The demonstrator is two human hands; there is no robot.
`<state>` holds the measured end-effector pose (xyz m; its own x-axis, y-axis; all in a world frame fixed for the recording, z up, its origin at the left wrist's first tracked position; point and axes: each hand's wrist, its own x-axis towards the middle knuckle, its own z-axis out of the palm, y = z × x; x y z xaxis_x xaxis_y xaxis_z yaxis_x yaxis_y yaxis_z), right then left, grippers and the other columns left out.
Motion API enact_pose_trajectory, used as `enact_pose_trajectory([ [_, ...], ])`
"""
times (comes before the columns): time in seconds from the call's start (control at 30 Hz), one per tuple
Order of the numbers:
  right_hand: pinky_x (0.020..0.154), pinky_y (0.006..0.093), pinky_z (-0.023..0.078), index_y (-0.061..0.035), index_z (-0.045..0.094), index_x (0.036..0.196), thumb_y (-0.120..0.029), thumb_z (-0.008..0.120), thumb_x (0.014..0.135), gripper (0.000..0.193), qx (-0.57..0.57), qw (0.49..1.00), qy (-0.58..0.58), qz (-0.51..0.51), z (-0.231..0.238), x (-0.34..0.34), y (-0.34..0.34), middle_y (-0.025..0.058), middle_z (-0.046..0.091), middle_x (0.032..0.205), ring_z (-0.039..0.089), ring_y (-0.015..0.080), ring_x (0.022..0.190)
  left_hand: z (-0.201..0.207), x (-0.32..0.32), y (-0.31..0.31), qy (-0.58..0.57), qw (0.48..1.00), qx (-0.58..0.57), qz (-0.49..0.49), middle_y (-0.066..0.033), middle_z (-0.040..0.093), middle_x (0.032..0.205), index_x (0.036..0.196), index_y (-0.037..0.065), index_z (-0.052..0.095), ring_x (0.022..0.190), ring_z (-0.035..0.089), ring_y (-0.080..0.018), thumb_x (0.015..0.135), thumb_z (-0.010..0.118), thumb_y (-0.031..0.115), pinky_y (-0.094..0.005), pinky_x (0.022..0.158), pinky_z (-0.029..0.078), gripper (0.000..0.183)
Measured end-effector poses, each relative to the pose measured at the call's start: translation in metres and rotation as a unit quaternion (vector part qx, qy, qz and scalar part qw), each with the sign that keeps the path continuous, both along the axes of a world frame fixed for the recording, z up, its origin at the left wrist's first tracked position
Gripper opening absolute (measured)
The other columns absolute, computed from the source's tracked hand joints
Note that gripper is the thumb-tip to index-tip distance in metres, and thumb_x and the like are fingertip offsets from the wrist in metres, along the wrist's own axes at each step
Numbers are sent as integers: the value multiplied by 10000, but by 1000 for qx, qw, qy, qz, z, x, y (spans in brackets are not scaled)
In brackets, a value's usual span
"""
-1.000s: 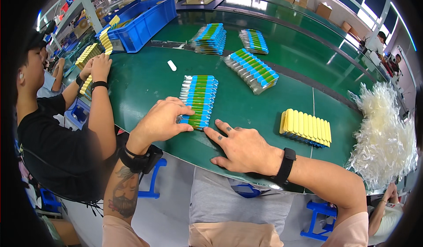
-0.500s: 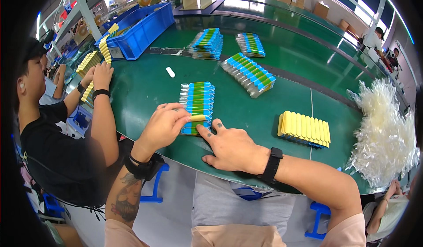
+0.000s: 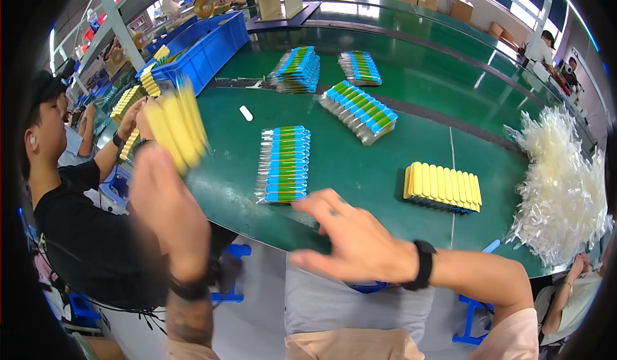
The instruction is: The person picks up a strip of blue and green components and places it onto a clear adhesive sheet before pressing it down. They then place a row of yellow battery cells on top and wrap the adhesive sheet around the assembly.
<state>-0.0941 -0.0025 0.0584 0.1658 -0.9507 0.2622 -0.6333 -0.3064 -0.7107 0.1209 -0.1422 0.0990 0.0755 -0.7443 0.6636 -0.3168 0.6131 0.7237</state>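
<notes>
My left hand (image 3: 168,209), smeared by motion, is raised at the left over the table edge. At its fingertips is a blurred bunch of yellow round-ended strips (image 3: 177,128) with a little blue at the side. Its exact grip is hard to make out. My right hand (image 3: 357,241) hovers near the front edge, fingers apart and holding nothing. Just beyond its index finger lies a row of blue-and-green round-ended strips in clear sleeves (image 3: 286,164). Farther right sits a stack of yellow strips (image 3: 442,186) with blue undersides.
More sleeved stacks (image 3: 358,110) lie toward the back of the green table (image 3: 225,161). A small white piece (image 3: 246,113) rests at left-centre. Clear film scraps (image 3: 559,186) pile up at right. A co-worker (image 3: 83,199) works at left beside a blue bin (image 3: 205,54).
My left hand has left the sleeved row and swung up and left with yellow strips. The right hand has lifted off the row and moved slightly toward me, its fingers spreading.
</notes>
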Motion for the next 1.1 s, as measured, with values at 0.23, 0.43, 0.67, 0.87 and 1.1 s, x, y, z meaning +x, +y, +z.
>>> enact_pose_trajectory([
  [0.23,663,323,497,-42,549,1100,-286,903,741,560,-84,980,-182,-6,10,-17,74,106,576,978,566,238,776,-114,-66,168,-94,944,-153,-276,-138,672,1240,1106,96,656,1136,639,-328,961,597,214,-538,1049,392,196],
  [0.43,573,328,484,-48,617,922,-90,755,865,155,-127,980,-129,-85,30,-52,139,97,666,837,608,257,627,-108,-90,231,-99,908,-195,-358,-254,475,1430,1302,70,587,1262,495,-450,895,694,398,-569,1080,363,534],
  [0.67,554,328,490,-16,694,892,-89,776,887,110,181,976,-94,76,69,-90,191,80,697,836,673,241,696,-54,-76,192,-174,912,-132,-347,-378,385,1402,1442,24,384,1282,410,-623,822,707,646,-689,981,394,935],
  [0.87,611,340,505,-19,718,940,-106,794,861,141,198,962,-190,-2,65,-126,225,91,704,895,659,277,732,-64,-108,169,-79,619,348,-699,-96,778,880,837,23,781,869,748,-237,771,787,40,-377,892,555,68],
  [1.1,724,336,581,-39,750,965,67,756,683,302,92,989,30,-114,39,-152,245,99,741,973,730,245,896,-81,-121,154,-196,717,89,-663,-15,680,1228,1041,161,748,1162,613,-254,853,685,143,-442,1001,442,199],
])
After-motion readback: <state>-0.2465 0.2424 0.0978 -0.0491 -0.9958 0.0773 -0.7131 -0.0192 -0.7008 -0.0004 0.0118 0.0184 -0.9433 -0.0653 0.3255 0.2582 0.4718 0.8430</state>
